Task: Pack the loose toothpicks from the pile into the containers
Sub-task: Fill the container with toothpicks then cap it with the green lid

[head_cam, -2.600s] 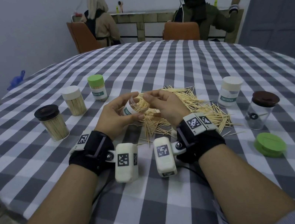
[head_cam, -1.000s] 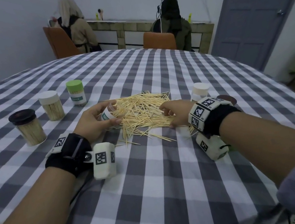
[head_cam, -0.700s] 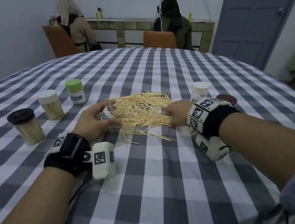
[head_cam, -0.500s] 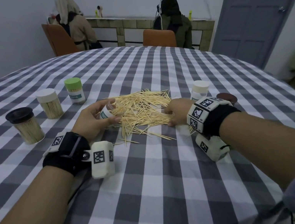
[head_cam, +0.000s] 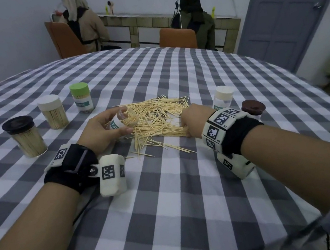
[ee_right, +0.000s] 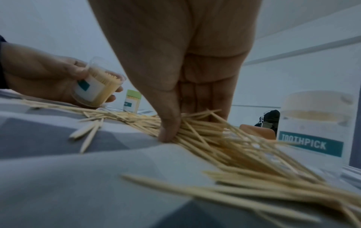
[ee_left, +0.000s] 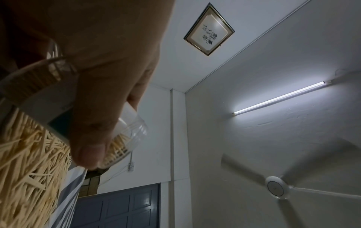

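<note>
Right hand (head_cam: 191, 120), having left the open container (head_cam: 123, 122) that the left hand (head_cam: 104, 132) is still gripping tilted, is now pinching a fresh bunch at the toothpick pile's (head_cam: 156, 117) near-right edge on the surface (head_cam: 172, 200), likely for the next load.

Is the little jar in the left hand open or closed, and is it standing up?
Open and tipped. The jar has no lid, its toothpick tips show at the mouth, and the left hand holds it slanted.

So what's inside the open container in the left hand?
The open container in the left hand holds packed toothpicks, tips near the rim. The label and hands cover its lower part.
</note>
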